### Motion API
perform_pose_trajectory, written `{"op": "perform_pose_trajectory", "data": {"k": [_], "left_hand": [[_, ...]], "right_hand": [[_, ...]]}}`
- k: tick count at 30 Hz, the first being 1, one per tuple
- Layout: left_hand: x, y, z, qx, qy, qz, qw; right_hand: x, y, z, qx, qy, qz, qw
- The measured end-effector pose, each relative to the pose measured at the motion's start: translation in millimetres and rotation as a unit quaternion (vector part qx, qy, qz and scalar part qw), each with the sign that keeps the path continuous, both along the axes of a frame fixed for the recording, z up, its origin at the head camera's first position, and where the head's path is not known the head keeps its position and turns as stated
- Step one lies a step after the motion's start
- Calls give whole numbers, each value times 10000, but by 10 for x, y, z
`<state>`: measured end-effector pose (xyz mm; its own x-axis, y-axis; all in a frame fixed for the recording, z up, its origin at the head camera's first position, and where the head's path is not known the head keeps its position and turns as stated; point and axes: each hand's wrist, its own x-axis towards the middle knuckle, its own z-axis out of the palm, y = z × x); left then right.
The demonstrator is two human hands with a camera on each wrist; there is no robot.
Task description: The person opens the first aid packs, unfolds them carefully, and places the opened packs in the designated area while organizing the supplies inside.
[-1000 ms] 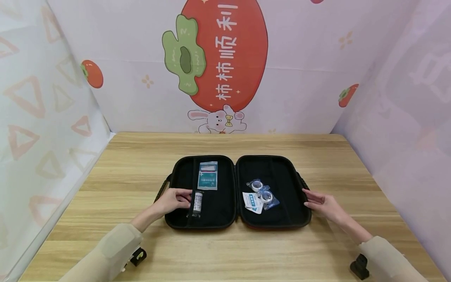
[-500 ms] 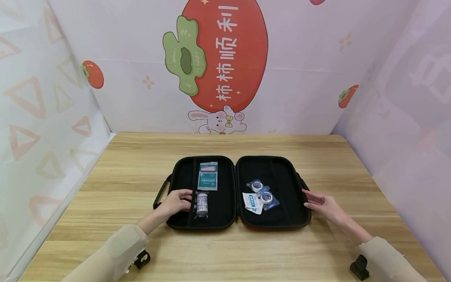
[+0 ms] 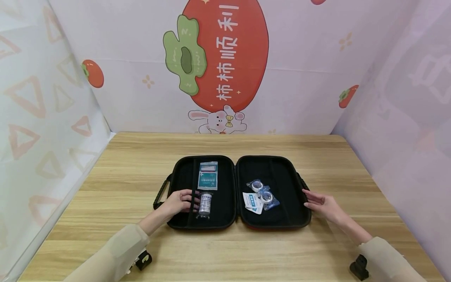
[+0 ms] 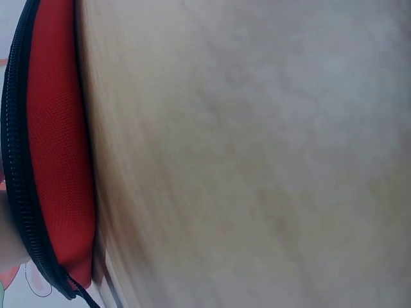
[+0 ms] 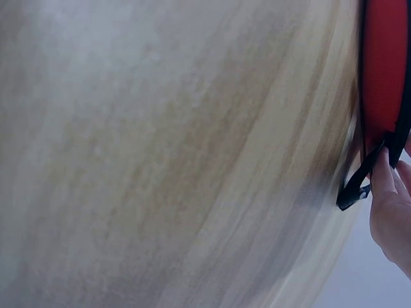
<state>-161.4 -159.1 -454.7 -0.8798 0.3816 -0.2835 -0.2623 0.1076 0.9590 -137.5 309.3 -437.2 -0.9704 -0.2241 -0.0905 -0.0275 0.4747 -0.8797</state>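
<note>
A black-lined zip case (image 3: 218, 217) lies unfolded on the table, its red outer shell visible in both wrist views. My left hand (image 3: 176, 203) reaches over the left rim, its extended fingers passing under a dark band. The fingertips are right at a plastic-wrapped bandage roll (image 3: 205, 204) with a printed label. Above the roll lies a teal-and-white packet (image 3: 208, 176). On the right side, my right hand (image 3: 325, 205) holds the case's rim with thumb and fingers, close to a black handle strap (image 5: 353, 192).
In the case's right half lie two wrapped white tape rolls (image 3: 266, 197) and some small white-and-blue packets (image 3: 252, 200). A black carry handle (image 3: 161, 194) sticks out at the left. Printed cloth walls (image 3: 299, 98) stand behind and beside the wooden table (image 3: 229, 254).
The bandage roll has moved right, out from beside the band, with my left fingers following it under the band. My right hand has stayed at the rim.
</note>
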Motion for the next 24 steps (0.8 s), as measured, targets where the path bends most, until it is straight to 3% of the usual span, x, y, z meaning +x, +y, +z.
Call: {"op": "perform_pose_trajectory", "data": {"k": [7,12,18,24], "left_hand": [[10,-26,49,-225,-19,76,9997],[30,-74,121,-553,183,288,9979],[69,-159,229,-847,938,-14,9920],[71,-274,316,-1277,1700,-109,9771]], "right_hand": [[-27,1,23,242,65,100,9996],[-90,-30,86,724,491,427,9953],[-185,-97,215,1674,892,719,9792],[-296,-198,389,2116,1074,643,9693]]}}
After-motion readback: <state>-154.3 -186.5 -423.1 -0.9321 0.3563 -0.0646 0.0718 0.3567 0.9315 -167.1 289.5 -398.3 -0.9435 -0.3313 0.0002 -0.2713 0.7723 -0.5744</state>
